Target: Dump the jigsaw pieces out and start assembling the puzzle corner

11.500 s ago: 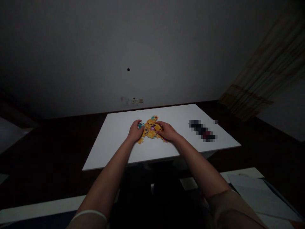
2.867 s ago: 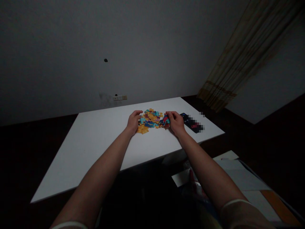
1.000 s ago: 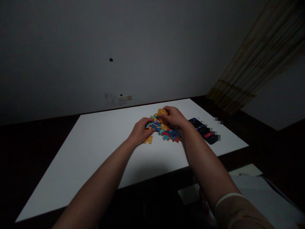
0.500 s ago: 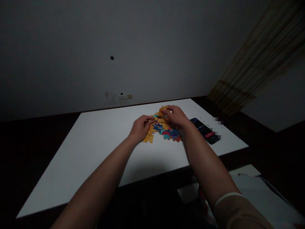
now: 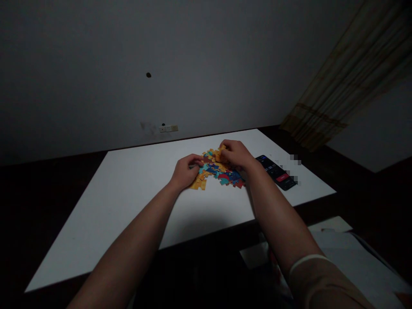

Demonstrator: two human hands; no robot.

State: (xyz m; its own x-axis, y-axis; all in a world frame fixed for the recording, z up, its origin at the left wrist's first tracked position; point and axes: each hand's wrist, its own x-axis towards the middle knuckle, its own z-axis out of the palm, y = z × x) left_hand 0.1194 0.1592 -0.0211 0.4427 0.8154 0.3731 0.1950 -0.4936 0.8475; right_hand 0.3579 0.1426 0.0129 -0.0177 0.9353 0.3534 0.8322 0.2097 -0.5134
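Several jigsaw puzzle pieces (image 5: pixel 212 169) lie in a loose, overlapping heap on the white table, in yellow, blue, teal and red. My left hand (image 5: pixel 186 172) is at the heap's left side, its fingers bent and the thumb apart from them. Its fingertips touch or hover just over the pieces. At the far right of the heap, my right hand (image 5: pixel 238 153) pinches a yellow puzzle piece (image 5: pixel 222 151) between thumb and fingers. The palm and forearm hide part of the heap there. Whether the right hand holds more than one piece is unclear.
On the white table (image 5: pixel 128 189), a dark phone (image 5: pixel 277 172) with a lit screen lies right of my right forearm. Behind the table rises a grey wall with sockets (image 5: pixel 168 128). A curtain (image 5: pixel 322 116) hangs at the right. Pale papers (image 5: pixel 347 249) are at lower right.
My left fingers have separated from a pale-edged puzzle piece they seemed to pinch. The right hand keeps its yellow piece, shifting slightly. The view has tilted a little.
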